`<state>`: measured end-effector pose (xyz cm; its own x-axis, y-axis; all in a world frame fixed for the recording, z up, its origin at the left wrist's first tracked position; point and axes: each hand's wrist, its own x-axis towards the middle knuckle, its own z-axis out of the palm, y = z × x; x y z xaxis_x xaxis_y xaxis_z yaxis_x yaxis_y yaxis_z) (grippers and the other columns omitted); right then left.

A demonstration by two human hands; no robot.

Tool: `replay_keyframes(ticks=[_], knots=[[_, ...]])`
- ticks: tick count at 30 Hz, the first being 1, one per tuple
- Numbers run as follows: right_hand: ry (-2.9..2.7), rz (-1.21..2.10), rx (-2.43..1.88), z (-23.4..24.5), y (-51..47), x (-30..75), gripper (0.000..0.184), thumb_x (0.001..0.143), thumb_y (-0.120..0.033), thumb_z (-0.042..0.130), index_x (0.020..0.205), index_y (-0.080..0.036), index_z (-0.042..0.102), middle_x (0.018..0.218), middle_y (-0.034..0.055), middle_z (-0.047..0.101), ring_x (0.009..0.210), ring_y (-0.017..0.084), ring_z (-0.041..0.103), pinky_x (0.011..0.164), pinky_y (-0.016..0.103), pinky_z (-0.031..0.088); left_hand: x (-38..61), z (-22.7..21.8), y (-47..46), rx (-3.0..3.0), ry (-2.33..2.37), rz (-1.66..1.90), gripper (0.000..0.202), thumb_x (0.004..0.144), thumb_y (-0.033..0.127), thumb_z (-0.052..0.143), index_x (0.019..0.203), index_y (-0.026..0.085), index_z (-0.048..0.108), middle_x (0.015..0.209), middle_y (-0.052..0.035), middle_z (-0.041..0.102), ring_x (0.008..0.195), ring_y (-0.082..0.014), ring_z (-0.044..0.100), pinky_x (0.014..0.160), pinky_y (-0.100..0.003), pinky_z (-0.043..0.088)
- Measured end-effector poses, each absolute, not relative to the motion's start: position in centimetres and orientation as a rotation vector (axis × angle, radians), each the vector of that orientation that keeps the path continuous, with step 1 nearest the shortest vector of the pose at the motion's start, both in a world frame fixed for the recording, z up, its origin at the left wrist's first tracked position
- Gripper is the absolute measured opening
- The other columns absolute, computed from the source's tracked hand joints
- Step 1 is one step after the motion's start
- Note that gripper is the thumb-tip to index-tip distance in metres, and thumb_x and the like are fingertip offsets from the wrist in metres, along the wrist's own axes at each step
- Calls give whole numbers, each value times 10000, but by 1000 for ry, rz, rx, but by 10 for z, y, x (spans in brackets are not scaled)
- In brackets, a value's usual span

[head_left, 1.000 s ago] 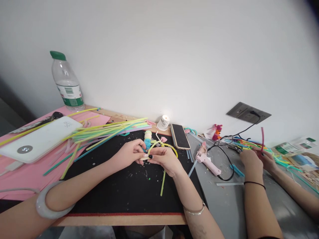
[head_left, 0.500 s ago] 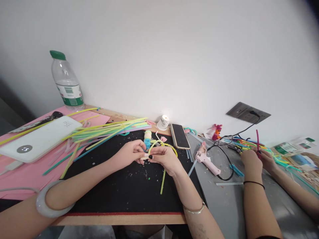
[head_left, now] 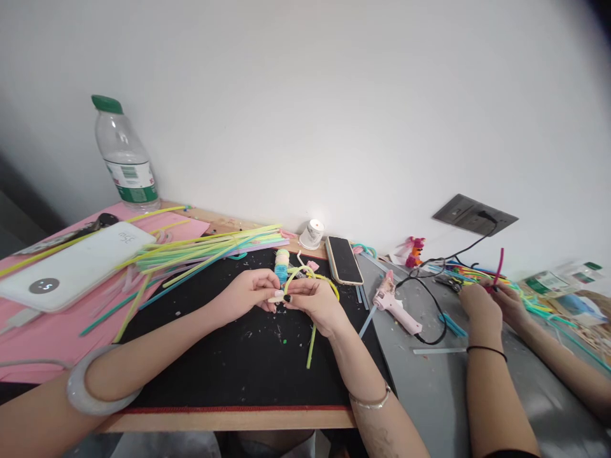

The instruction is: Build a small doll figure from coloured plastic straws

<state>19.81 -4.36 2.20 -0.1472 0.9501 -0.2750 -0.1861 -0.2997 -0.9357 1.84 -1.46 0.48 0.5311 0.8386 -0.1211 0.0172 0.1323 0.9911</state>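
Note:
Over the black mat [head_left: 200, 375], my left hand [head_left: 252, 292] and my right hand [head_left: 310, 302] meet at the fingertips. Both are closed in a pinch on a pale yellow pipe cleaner [head_left: 296, 272], which arches up between them. A green pipe cleaner [head_left: 311, 348] hangs below my right hand. Just behind the fingers stands a blue and cream pipe-cleaner roll [head_left: 281, 264]. A small pink piece [head_left: 312, 265] and a yellow loop [head_left: 334, 286] show past my right hand. My fingers hide part of the pinched end.
Pipe cleaners [head_left: 214, 248] lie in a bundle at left, near a white power bank [head_left: 81, 267] and a bottle [head_left: 126, 159]. A paper cup [head_left: 312, 235], a phone [head_left: 344, 259] and a pink glue gun [head_left: 396, 308] stand behind and right. A co-worker's hands [head_left: 482, 305] hold a magenta pipe cleaner [head_left: 499, 266].
My fingers have shifted only slightly, still pinching the pale yellow pipe cleaner. The co-worker's magenta pipe cleaner has tilted to the right.

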Motion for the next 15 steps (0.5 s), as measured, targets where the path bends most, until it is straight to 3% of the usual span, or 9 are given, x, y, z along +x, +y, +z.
replay_keyframes(ticks=[9, 15], knots=[[-967, 1596, -1195, 23, -44, 197, 225, 497, -130, 788, 713, -142, 728, 706, 7, 703, 629, 116, 644, 654, 241, 559, 20, 6, -14, 1297, 818, 688, 200, 769, 336, 652, 849, 169, 575, 655, 24, 642, 592, -133, 647, 625, -262, 533], [-950, 1575, -1179, 22, -42, 199, 229, 503, -124, 782, 725, -133, 726, 693, 6, 702, 627, 111, 647, 643, 222, 553, 19, 11, -17, 1252, 810, 720, 307, 832, 466, 563, 896, 166, 567, 716, 3, 647, 633, -137, 660, 652, -268, 534]])
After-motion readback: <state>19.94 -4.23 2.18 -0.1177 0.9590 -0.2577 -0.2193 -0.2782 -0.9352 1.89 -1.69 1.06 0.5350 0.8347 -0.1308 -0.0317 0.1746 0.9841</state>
